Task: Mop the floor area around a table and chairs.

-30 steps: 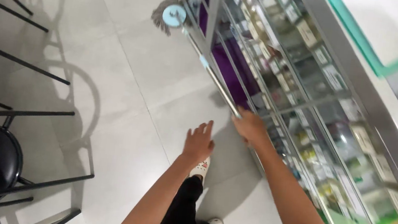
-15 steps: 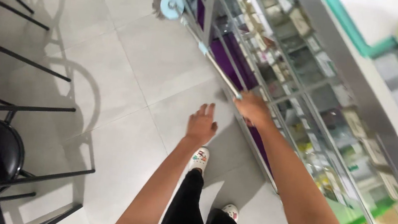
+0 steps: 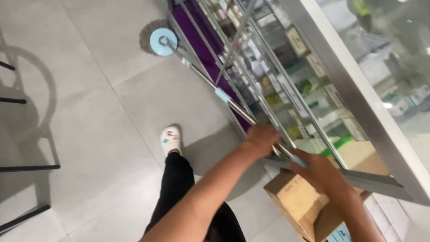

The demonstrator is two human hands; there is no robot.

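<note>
A mop with a round light-blue head (image 3: 162,41) and grey strands rests on the grey tiled floor beside the glass display counter (image 3: 341,71). Its silver handle (image 3: 206,79) runs diagonally back toward me. My left hand (image 3: 261,139) is closed around the handle partway along. My right hand (image 3: 321,172) grips the handle's upper end, just behind the left. My leg in black trousers and a white patterned shoe (image 3: 170,138) stand on the floor below the handle.
The glass counter holds shelves of small boxes and bottles, with purple panels low down. Cardboard boxes (image 3: 303,200) lie on the floor under my right hand. Black metal chair legs (image 3: 1,166) stand at the left.
My left hand, free and open before, has closed on the mop handle. My right hand slid to the handle's end. The view shifted right, showing cardboard boxes.
</note>
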